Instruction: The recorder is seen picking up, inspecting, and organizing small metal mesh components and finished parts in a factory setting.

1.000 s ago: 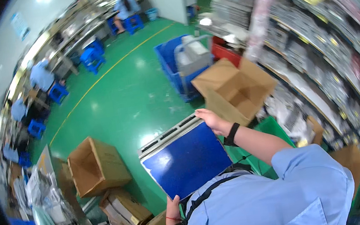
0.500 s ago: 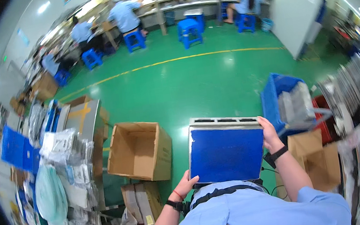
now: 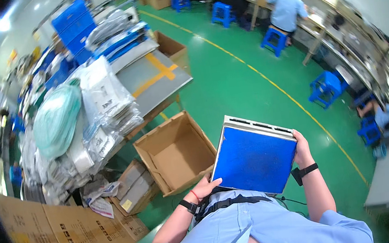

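Observation:
In front of my waist I hold a flat rectangular panel [image 3: 255,160] with a blue face and a light grey rim. Dark slots run along its far edge. My left hand [image 3: 206,187] grips the near left corner, the thumb lying over the blue face. At the far right corner my right hand [image 3: 302,148] is closed round the edge. The fingers underneath are hidden. The panel tilts a little, its right side lower in the picture. Just left of it stands an open cardboard box [image 3: 198,130], with bare cardboard showing inside.
To the left, a table carries bagged flat parts [image 3: 109,91], a bundle of pale green plastic [image 3: 58,122] and a grey board [image 3: 158,77] with orange tape. A large carton [image 3: 79,237] lies lower left. People sit on blue stools [image 3: 223,14] along the far benches.
My view and body have turned left, bringing the table and large carton further into sight. The panel has turned with me, both hands still on it.

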Demonstrator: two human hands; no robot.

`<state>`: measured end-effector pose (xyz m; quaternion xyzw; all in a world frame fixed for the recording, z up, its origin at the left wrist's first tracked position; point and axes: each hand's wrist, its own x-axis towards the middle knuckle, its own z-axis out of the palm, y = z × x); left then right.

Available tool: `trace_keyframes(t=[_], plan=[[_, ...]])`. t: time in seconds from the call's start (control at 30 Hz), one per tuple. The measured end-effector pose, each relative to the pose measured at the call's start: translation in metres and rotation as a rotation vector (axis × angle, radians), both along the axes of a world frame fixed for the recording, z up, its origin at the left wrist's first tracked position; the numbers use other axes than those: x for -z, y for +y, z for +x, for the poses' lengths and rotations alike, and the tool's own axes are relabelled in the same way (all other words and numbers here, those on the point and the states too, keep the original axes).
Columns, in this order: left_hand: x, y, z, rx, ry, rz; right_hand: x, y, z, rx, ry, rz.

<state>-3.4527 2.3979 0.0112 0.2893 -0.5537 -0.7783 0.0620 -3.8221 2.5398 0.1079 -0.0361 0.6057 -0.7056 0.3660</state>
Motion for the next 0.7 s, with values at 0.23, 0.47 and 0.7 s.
trace_keyframes(t=[0.23, 0.47, 0.7], plan=[[0.007, -0.108, -0.021, -0.416, 0.073, 0.063, -0.007, -0.241, -0.041, -0.333, -0.064, 0.006], [-0.04, -0.227, -0.038, -0.941, 0.047, 0.086, -0.016, -0.484, -0.036, -0.663, -0.162, 0.111], [-0.023, -0.391, -0.045, -1.459, -0.087, 0.028, 0.044, -0.777, 0.024, -1.021, -0.154, 0.131]])
